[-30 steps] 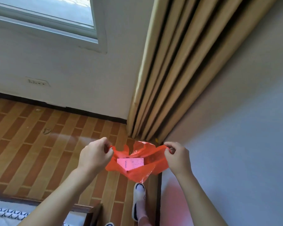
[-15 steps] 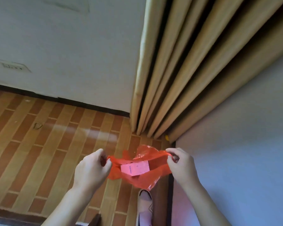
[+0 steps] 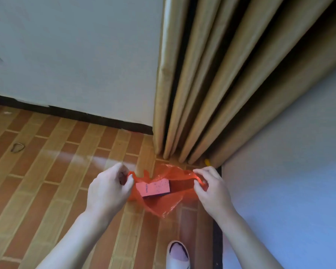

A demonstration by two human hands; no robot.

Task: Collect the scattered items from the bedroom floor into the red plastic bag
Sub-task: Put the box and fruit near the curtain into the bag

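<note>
I hold the red plastic bag (image 3: 164,204) stretched between both hands above the brick-patterned floor. My left hand (image 3: 108,190) pinches its left edge and my right hand (image 3: 211,189) pinches its right handle. A flat pink box (image 3: 153,187) with small print shows through the thin plastic inside the bag. A small yellow item (image 3: 207,162) lies on the floor at the foot of the curtain, just beyond my right hand. A small metal wire loop (image 3: 17,147) lies on the floor far to the left.
Beige curtain folds (image 3: 202,84) hang down to the floor straight ahead. A pale wall (image 3: 289,162) runs along the right, a white wall with dark skirting (image 3: 76,113) on the left. My white slipper (image 3: 177,254) shows at the bottom.
The view has tilted down and closed in on the curtain corner; the window and socket have left view. My hands hold the bag as before, lower and nearer the floor.
</note>
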